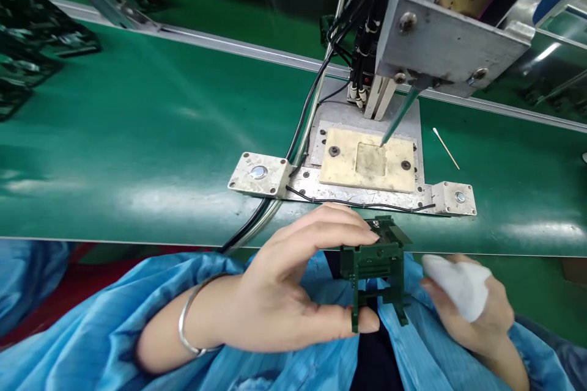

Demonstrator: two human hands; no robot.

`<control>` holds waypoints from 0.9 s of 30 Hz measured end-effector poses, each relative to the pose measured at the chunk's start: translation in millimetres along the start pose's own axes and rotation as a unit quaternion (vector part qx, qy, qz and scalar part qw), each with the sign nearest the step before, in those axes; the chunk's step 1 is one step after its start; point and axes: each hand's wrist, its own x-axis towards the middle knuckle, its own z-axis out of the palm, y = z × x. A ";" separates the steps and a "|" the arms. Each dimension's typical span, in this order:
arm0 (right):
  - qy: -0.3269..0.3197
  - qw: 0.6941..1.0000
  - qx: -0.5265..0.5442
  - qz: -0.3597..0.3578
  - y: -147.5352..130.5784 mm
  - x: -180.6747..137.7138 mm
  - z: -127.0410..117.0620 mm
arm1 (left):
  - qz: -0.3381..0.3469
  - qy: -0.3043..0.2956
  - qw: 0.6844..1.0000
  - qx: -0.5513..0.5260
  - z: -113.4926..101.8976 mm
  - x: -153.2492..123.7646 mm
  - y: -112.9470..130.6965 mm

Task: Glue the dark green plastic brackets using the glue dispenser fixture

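Note:
My left hand point(284, 287) is closed round the left side of a dark green plastic frame point(378, 266), its thumb below and fingers above. The frame has open slots and legs that point down, and it is held in front of my body at the bench edge. Just to the right of it, my right hand point(477, 311) is closed on a crumpled white cloth or wipe point(458, 287). The cloth covers part of the fingers and is apart from the frame.
Behind my hands stands a press-like machine point(454, 43) with a thin rod point(401, 115) over a cream fixture plate point(330, 168). Button boxes point(259, 173) flank it. A cotton swab point(446, 148) lies at the right. Dark parts point(41, 43) are piled far left. Cables point(307, 116) cross the green bench.

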 end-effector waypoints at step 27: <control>-0.135 0.966 0.131 -0.178 -20.9 45.9 56.7 | 0.027 0.009 1.000 0.013 -18.8 3.6 -3.6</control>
